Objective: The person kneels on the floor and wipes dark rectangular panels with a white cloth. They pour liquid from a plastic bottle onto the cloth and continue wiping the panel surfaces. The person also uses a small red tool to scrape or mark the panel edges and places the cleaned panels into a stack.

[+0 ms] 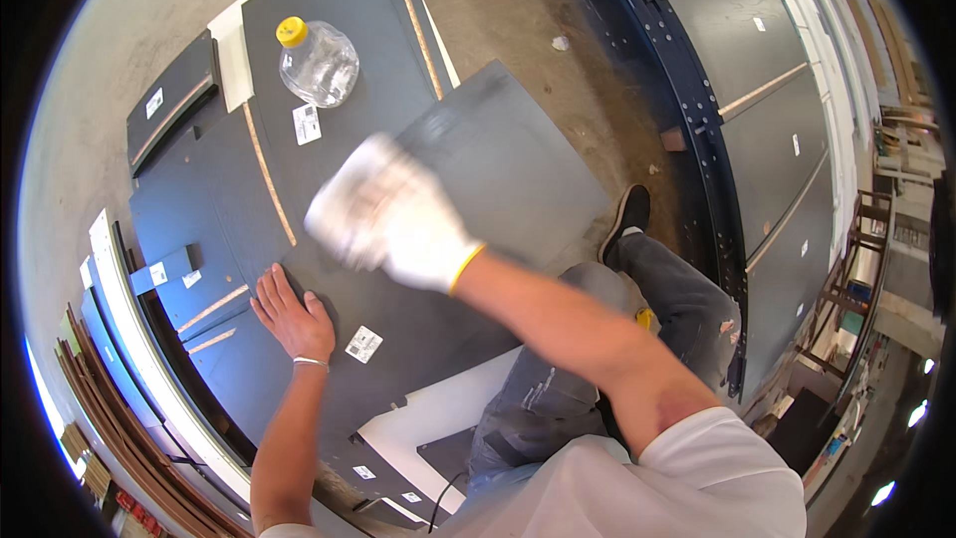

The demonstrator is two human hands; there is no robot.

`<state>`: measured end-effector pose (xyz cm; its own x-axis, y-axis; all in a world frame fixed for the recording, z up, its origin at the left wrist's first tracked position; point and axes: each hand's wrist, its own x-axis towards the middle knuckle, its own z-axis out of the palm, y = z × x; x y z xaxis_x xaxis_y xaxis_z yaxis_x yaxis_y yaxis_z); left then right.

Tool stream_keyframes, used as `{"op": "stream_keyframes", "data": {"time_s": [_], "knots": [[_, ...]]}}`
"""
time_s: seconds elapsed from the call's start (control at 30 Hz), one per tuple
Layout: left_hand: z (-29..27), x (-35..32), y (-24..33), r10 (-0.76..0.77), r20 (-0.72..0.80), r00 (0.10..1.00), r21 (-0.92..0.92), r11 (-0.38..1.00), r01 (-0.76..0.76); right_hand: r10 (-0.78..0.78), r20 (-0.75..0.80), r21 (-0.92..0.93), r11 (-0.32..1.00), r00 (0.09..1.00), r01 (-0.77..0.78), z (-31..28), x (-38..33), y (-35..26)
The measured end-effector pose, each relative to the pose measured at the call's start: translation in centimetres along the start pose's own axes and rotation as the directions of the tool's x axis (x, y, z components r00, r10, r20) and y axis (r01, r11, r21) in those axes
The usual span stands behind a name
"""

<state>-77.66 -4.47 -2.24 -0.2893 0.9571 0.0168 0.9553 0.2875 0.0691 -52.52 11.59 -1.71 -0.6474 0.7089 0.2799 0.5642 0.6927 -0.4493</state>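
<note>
My right hand (383,214) wears a white glove with a yellow cuff and is blurred by motion. It sits at the left corner of a dark grey panel (528,174), apparently gripping its edge, which is blurred too. My bare left hand (291,317), with a thin bracelet at the wrist, lies flat with fingers spread on another dark grey panel (398,309) that carries a white label (363,344). That panel lies on the floor in front of my knees.
A clear plastic bottle (319,62) with a yellow cap stands on the far panels (339,0). More dark panels and strips are stacked at the left (169,229). Long dark boards and a perforated rail (697,110) run along the right. My shoe (627,219) rests on the concrete floor.
</note>
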Motion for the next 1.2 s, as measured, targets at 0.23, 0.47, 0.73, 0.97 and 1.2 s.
{"op": "stream_keyframes", "data": {"time_s": [0.23,0.47,0.73,0.97,1.2], "knots": [[0.3,-0.1,0.1,-0.012,-0.009,1.000,0.005,1.000,0.012,0.081,0.170,-0.277,0.960,0.982,-0.032,-14.6,-17.8,12.3],[0.3,-0.1,0.2,-0.043,0.007,0.999,-0.008,0.999,0.043,0.417,0.351,-0.140,0.909,0.838,-0.393,-13.4,-24.0,15.7],[0.1,0.0,0.5,-0.060,0.038,0.997,0.035,0.998,0.058,0.301,0.210,-0.461,0.869,0.930,-0.178,-9.6,-13.3,9.8],[-0.3,-0.1,0.6,-0.074,-0.004,0.997,-0.047,0.996,0.074,0.232,-0.240,-0.525,0.786,0.943,-0.327,-4.8,3.6,10.4],[-0.5,-0.3,0.5,-0.233,0.018,0.972,-0.096,0.967,0.234,-0.153,0.163,-0.099,0.980,0.975,0.171,2.4,4.7,-6.5]]}}
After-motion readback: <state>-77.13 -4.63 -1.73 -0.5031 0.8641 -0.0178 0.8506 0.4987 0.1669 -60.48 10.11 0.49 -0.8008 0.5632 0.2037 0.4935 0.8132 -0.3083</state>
